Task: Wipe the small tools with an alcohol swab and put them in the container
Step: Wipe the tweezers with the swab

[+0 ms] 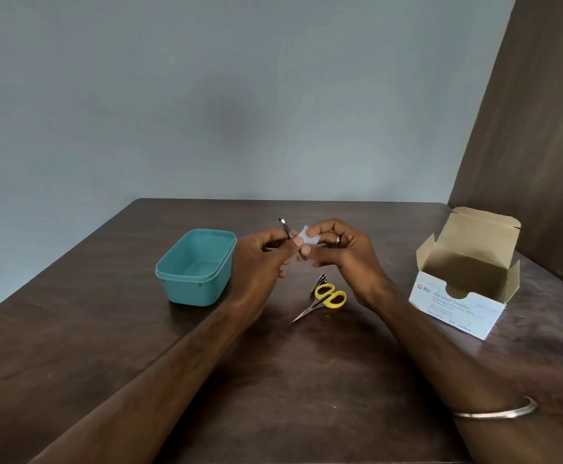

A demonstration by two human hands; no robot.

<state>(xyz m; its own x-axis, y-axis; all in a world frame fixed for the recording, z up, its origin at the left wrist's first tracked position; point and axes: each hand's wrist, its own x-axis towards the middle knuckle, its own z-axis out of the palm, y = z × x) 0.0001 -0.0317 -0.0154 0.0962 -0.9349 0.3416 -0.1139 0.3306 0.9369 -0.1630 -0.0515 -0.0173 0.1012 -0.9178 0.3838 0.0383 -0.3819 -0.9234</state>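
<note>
- Dark brown wooden table (307, 380) runs up to a pale grey-blue wall (206, 95), with a brown panel (541, 128) rising at the far right.
- Both bare forearms reach in from the near edge and meet above the middle of the table, hands raised off the surface and touching at the fingertips.
- The left hand (260, 259) is curled, thumb and forefinger pinching a slim metal tool (286, 227) whose flat tip points up and to the far left.
- The right hand (340, 252) is also curled, pinching a small white swab (308, 236) against the lower part of that tool; a ring (338, 240) shows on one finger and a thin metal bangle (501, 411) circles the forearm near the elbow.
- A teal plastic container (176, 279) stands open to the left of the hands.
- Yellow-handled scissors (323, 301) lie on the table below the hands, blades pointing near-left, with another small metal tool (318, 283) touching their handles.
- An open cardboard box (457, 306) at the right reads "BD", "Alcohol Swabs" and "Isopropyl Alcohol 70%"; the smaller print is too fine to read.
</note>
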